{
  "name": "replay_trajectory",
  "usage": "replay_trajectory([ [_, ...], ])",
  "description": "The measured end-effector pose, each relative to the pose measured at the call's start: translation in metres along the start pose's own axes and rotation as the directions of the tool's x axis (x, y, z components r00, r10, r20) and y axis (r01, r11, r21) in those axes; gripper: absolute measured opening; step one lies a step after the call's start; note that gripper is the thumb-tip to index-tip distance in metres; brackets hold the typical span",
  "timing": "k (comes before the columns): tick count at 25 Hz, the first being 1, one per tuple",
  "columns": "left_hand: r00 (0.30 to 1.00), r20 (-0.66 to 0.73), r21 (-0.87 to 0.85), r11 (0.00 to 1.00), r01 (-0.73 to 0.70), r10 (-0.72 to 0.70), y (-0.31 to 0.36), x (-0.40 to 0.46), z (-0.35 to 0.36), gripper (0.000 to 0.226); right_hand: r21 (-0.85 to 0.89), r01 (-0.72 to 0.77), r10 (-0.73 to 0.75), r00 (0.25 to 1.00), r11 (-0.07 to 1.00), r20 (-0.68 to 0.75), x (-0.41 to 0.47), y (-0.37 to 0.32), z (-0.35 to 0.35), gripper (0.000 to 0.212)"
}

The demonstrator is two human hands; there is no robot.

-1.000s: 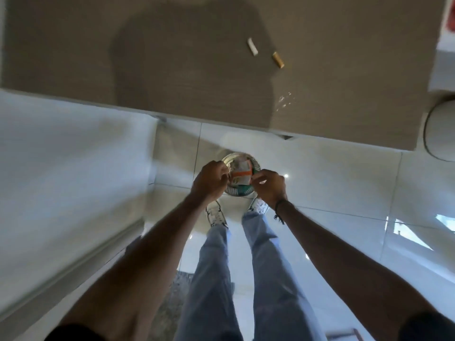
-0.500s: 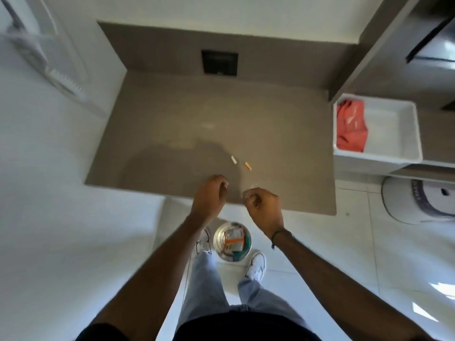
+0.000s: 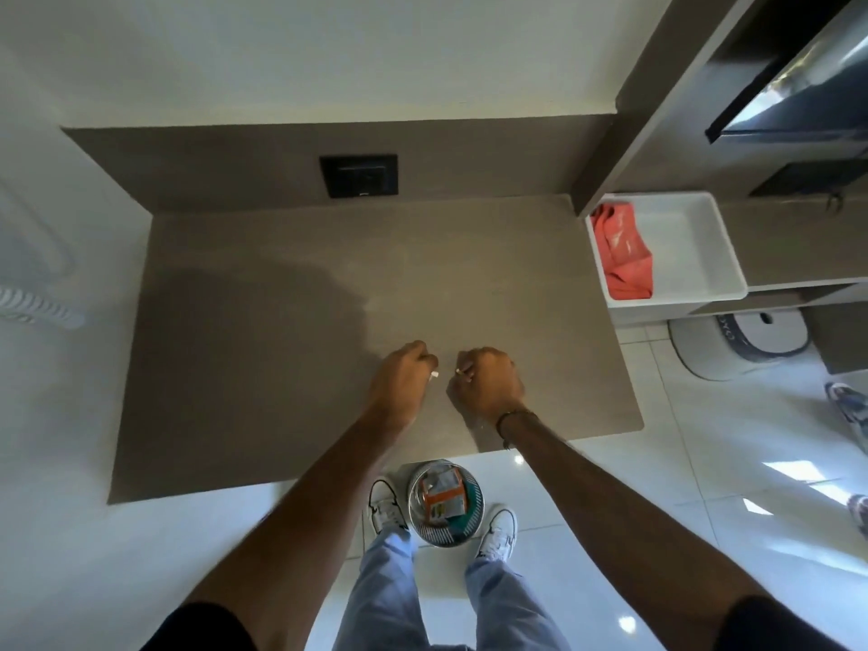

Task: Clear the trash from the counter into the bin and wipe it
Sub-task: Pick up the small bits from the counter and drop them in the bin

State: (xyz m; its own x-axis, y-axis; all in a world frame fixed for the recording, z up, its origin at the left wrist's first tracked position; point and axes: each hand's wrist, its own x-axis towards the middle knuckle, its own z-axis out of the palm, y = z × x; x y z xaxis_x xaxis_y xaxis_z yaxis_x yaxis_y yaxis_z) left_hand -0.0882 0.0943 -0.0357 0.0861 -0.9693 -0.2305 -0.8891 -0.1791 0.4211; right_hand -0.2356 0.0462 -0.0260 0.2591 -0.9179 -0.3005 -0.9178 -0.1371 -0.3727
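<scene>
Both my hands rest on the brown counter (image 3: 291,293), near its front edge. My left hand (image 3: 403,378) pinches a small white scrap (image 3: 435,375) at its fingertips. My right hand (image 3: 486,382) is closed on a small orange-tipped butt (image 3: 457,370), mostly hidden by the fingers. On the floor between my feet stands the round metal bin (image 3: 465,528), holding an orange and white carton (image 3: 444,498).
A white tray (image 3: 714,246) with an orange-red cloth (image 3: 622,256) sits on a shelf right of the counter. A dark socket plate (image 3: 359,175) is on the back wall. A white robot vacuum (image 3: 747,340) and another person's shoes (image 3: 845,406) are on the floor at right.
My hands rose from the bin, where they left the carton, up to the counter. They have closed on the two small scraps that lay loose there.
</scene>
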Motion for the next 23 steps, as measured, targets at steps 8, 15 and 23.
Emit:
replay_trajectory([
  [8, 0.985, -0.155, -0.443, 0.886, -0.134, 0.072, 0.059, -0.061, -0.025, 0.019, 0.724, -0.639, -0.049, 0.757, -0.259, 0.651, -0.066, 0.004, -0.032, 0.031],
  [15, 0.715, 0.391, -0.905, -0.384, 0.184, -0.579, 0.111, -0.135, 0.029, 0.020, 0.879, -0.365, -0.008, 0.922, 0.306, 0.386, -0.148, 0.018, -0.032, 0.026],
  [23, 0.549, 0.620, -0.751, -0.626, 0.208, -0.561, 0.107, -0.180, 0.121, 0.032, 0.704, -0.068, 0.028, 0.997, 0.707, 0.069, -0.194, 0.093, -0.004, 0.024],
])
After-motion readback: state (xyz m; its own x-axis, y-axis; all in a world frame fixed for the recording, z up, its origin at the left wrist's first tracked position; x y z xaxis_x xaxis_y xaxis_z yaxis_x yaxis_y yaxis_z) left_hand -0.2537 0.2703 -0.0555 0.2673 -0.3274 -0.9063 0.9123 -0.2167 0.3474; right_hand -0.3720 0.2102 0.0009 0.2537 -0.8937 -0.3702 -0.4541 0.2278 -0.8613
